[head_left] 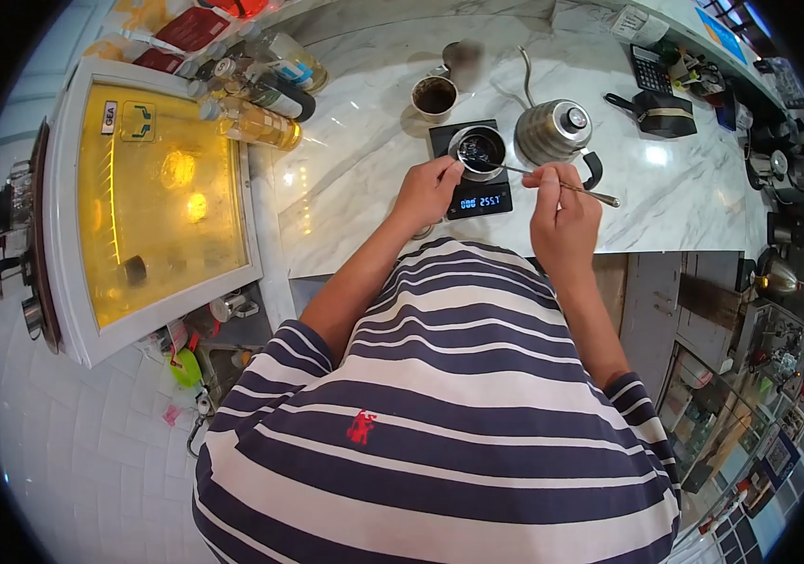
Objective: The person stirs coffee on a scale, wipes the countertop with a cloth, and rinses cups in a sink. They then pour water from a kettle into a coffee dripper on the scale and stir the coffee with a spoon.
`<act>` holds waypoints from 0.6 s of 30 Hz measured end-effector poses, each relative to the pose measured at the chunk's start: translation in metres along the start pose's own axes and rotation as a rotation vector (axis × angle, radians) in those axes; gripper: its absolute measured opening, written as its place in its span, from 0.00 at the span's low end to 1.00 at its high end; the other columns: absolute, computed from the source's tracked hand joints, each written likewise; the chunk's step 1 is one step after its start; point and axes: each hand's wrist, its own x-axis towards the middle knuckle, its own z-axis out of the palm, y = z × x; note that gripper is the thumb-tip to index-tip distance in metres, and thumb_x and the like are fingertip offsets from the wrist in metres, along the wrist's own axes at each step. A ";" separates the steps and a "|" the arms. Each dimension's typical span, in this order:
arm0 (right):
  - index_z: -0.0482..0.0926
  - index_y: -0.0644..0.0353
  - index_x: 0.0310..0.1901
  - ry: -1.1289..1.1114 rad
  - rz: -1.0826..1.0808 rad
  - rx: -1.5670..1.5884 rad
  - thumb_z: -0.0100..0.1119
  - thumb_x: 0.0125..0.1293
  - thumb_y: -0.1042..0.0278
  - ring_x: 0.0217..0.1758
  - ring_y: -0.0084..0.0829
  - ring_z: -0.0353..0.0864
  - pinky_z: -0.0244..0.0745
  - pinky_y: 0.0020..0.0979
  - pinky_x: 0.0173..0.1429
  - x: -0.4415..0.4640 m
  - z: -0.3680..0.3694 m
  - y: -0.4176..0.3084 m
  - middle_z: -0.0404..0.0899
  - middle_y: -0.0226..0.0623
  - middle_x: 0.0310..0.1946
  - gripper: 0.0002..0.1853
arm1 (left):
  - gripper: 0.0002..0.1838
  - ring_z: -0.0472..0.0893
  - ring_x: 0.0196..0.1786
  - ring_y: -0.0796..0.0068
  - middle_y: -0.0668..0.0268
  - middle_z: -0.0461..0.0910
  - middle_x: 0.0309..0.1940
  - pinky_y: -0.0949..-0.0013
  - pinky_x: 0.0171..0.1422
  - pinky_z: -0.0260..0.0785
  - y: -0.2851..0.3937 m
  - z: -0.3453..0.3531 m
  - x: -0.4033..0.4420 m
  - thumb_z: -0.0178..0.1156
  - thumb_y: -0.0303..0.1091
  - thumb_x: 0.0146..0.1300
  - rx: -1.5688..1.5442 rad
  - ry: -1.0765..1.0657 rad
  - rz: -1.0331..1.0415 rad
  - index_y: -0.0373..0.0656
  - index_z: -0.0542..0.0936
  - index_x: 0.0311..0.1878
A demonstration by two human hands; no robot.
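My left hand (pixel 428 195) is closed on the near left edge of a metal cup (pixel 491 173) with dark liquid inside. The cup stands on a black digital scale (pixel 503 202) whose blue display is lit. Pinched in my right hand (pixel 563 218) is a long-handled spoon (pixel 604 197), its far end reaching into the cup. Just right of the scale stands a steel gooseneck kettle (pixel 552 132). Behind the cup, a small round vessel (pixel 435 114) holds dark, wet-looking coffee grounds.
Several bottles (pixel 256 122) crowd the left end of the marble counter (pixel 364 122). Beside them is a yellow-lit, glass-fronted cabinet (pixel 171 207). A calculator (pixel 651 70) and a black bag (pixel 665 114) lie toward the back right. A blurred dark round thing (pixel 463 61) is farther back.
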 end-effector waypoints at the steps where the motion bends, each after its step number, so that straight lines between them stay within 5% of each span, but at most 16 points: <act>1: 0.83 0.69 0.36 0.032 -0.019 0.019 0.51 0.78 0.74 0.37 0.42 0.88 0.79 0.37 0.46 -0.001 0.002 0.002 0.86 0.42 0.36 0.13 | 0.20 0.76 0.32 0.69 0.60 0.80 0.27 0.64 0.43 0.70 0.000 -0.001 0.000 0.54 0.44 0.79 -0.008 -0.003 -0.009 0.36 0.79 0.37; 2: 0.83 0.69 0.37 0.061 -0.028 0.008 0.50 0.78 0.74 0.36 0.42 0.88 0.79 0.37 0.45 -0.001 0.001 0.004 0.87 0.42 0.36 0.14 | 0.20 0.77 0.32 0.69 0.60 0.80 0.27 0.64 0.43 0.70 0.000 0.000 0.000 0.54 0.44 0.79 -0.013 -0.005 -0.019 0.36 0.79 0.37; 3: 0.84 0.70 0.37 0.088 -0.037 0.002 0.50 0.78 0.73 0.36 0.42 0.88 0.79 0.36 0.45 -0.002 0.001 0.005 0.87 0.43 0.36 0.14 | 0.19 0.80 0.29 0.52 0.51 0.81 0.26 0.56 0.38 0.70 -0.001 0.002 0.001 0.57 0.45 0.77 -0.015 0.041 0.028 0.37 0.82 0.38; 6: 0.84 0.71 0.39 0.156 -0.016 0.019 0.50 0.80 0.71 0.34 0.41 0.88 0.79 0.35 0.44 -0.003 0.000 0.009 0.87 0.42 0.37 0.15 | 0.19 0.80 0.29 0.53 0.51 0.81 0.26 0.57 0.38 0.70 -0.002 0.001 0.001 0.57 0.45 0.77 -0.007 0.034 0.000 0.37 0.82 0.38; 9: 0.83 0.69 0.40 0.154 0.068 0.049 0.50 0.80 0.71 0.33 0.38 0.88 0.79 0.36 0.43 -0.006 -0.007 0.004 0.88 0.41 0.37 0.14 | 0.21 0.77 0.33 0.70 0.61 0.80 0.27 0.64 0.43 0.70 0.003 -0.003 -0.001 0.54 0.45 0.79 0.013 -0.029 -0.045 0.36 0.79 0.37; 18: 0.81 0.66 0.43 -0.068 -0.024 -0.043 0.55 0.79 0.72 0.33 0.48 0.86 0.77 0.40 0.37 0.010 -0.005 0.000 0.85 0.46 0.33 0.08 | 0.21 0.77 0.33 0.69 0.60 0.81 0.28 0.64 0.45 0.71 -0.004 0.000 0.001 0.54 0.45 0.80 0.022 -0.008 -0.021 0.36 0.79 0.38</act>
